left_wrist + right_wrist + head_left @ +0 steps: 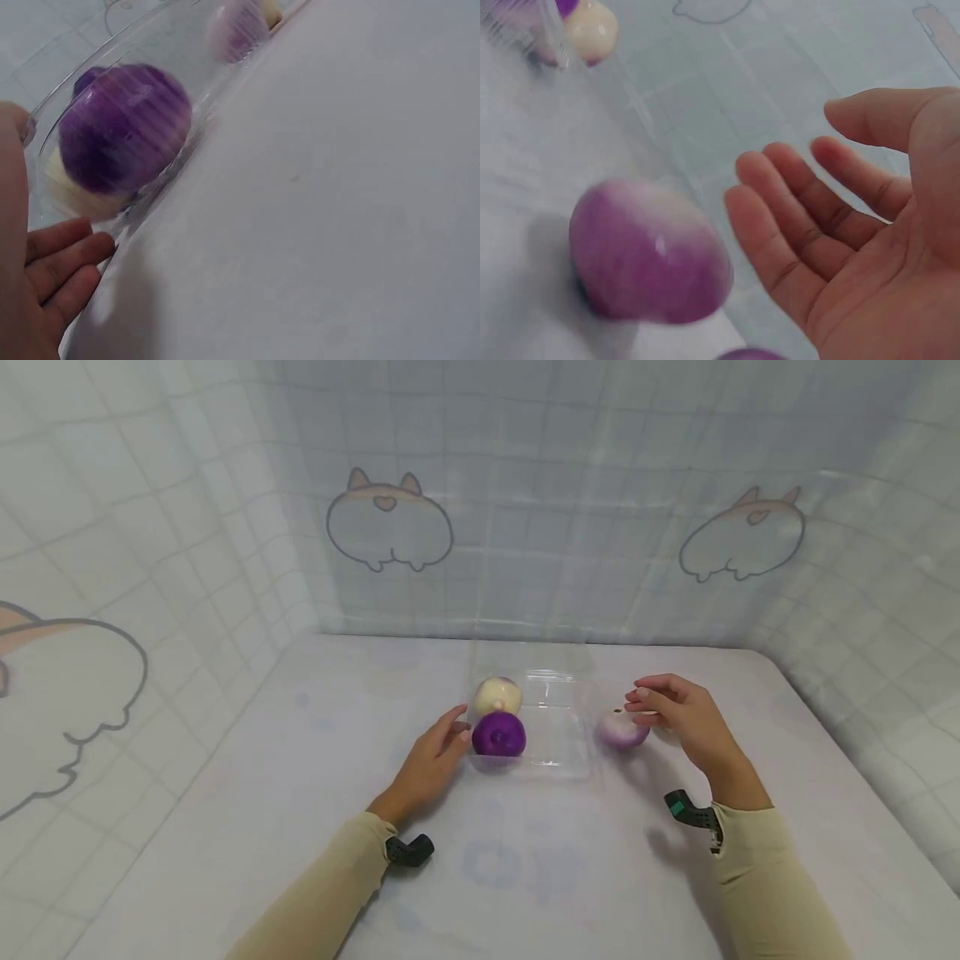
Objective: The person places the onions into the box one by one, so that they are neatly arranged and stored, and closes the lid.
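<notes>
A clear plastic box point(557, 731) holds a deep purple onion point(499, 734) in front of a cream-white one point(497, 693), both along its left side. My left hand point(426, 767) rests at the box's left wall, thumb by the rim and fingers loosely extended low against the outside. Right of the box, a purple-and-white onion point(622, 731) sits on the table. My right hand point(693, 722) hovers beside and above it, palm empty, fingers slightly bent and apart from the onion point(652, 255). Part of another purple round thing point(751, 354) shows at the right wrist view's bottom edge.
The white-covered table point(510, 868) runs back to a tiled-pattern curtain point(555, 543) with cartoon animal drawings, which also hangs along both sides. A clear panel point(528, 653) extends behind the box. Each wrist wears a dark strap mount point(410, 851).
</notes>
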A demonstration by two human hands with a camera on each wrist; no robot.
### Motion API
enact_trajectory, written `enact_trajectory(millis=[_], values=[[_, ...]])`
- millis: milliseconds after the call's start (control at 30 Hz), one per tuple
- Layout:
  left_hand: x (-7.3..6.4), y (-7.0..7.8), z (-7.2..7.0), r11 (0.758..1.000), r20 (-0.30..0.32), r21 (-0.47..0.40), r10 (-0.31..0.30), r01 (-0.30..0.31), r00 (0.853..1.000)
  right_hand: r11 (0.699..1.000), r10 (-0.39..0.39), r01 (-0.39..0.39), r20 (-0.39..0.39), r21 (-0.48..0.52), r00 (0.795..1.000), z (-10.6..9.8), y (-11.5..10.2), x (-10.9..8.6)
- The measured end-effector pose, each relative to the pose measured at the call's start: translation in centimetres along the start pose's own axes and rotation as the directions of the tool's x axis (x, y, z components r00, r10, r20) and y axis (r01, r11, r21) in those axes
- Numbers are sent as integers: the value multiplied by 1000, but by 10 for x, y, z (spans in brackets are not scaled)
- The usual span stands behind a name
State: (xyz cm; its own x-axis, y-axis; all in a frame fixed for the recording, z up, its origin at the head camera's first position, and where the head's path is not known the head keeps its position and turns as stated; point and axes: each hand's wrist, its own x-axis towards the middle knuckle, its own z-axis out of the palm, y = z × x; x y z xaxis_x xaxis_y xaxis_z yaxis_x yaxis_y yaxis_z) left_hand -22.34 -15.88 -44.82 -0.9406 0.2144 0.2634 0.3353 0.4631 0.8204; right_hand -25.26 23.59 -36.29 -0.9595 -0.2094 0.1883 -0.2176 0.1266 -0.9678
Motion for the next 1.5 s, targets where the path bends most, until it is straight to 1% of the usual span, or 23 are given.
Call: enact_trajectory(millis=[100, 133, 267, 400, 500, 567, 600, 700, 733, 800, 833, 933, 1033, 1100, 1200, 1267, 1400, 1500], values=[[0, -1, -5, 1000, 9, 0, -3, 3, 1000, 999, -11, 13, -41, 53, 999, -5, 5, -2], [0, -2, -6, 1000, 14, -8, -1, 1, 1000, 999, -9, 12, -56, 50, 998, -7, 8, -4], [0, -6, -5, 1000, 47, -25, 16, -15, 999, 999, 39, -39, -97, 2, 994, -14, 17, -10], [0, -8, -5, 999, 62, -14, 35, -34, 997, 996, 70, -75, -109, -50, 992, -17, 22, -17], [-1, -8, -7, 999, 52, -6, 43, -42, 998, 992, 61, -73, -110, -106, 992, -16, 23, -18], [0, -7, -6, 999, 48, -4, 51, -50, 998, 985, 47, -66, -119, -162, 992, -16, 24, -19], [1, -7, -6, 999, 47, -5, 53, -53, 997, 978, 45, -69, -127, -196, 991, -16, 24, -20], [3, -7, -6, 998, 49, 2, 59, -59, 997, 944, 43, -92, -157, -316, 987, -16, 27, -23], [3, -8, -6, 998, 49, 5, 59, -59, 997, 934, 43, -97, -162, -343, 986, -16, 28, -25], [3, -8, -6, 998, 50, 8, 54, -55, 997, 923, 43, -102, -164, -370, 986, -15, 31, -28], [3, -8, -5, 999, 49, 10, 51, -51, 997, 925, 36, -94, -161, -369, 986, -14, 33, -29], [2, -8, -5, 999, 42, 14, 49, -50, 998, 945, 9, -53, -136, -324, 991, -10, 38, -31], [1, -8, -4, 998, 34, 20, 51, -52, 998, 948, -5, -31, -113, -315, 994, -8, 41, -31], [0, -8, -4, 998, 32, 21, 61, -62, 998, 938, 6, -40, -98, -345, 995, -7, 44, -31], [0, -7, -4, 997, 34, 16, 73, -73, 997, 908, 38, -71, -88, -413, 995, -5, 45, -30], [1, -7, -4, 996, 33, 16, 86, -87, 996, 883, 51, -85, -87, -462, 995, -4, 47, -30], [1, -8, -4, 995, 29, 25, 92, -93, 995, 840, 35, -78, -90, -537, 995, -1, 49, -29], [1, -8, -4, 997, 31, 28, 76, -77, 997, 809, -1, -50, -86, -585, 996, -1, 52, -29]])
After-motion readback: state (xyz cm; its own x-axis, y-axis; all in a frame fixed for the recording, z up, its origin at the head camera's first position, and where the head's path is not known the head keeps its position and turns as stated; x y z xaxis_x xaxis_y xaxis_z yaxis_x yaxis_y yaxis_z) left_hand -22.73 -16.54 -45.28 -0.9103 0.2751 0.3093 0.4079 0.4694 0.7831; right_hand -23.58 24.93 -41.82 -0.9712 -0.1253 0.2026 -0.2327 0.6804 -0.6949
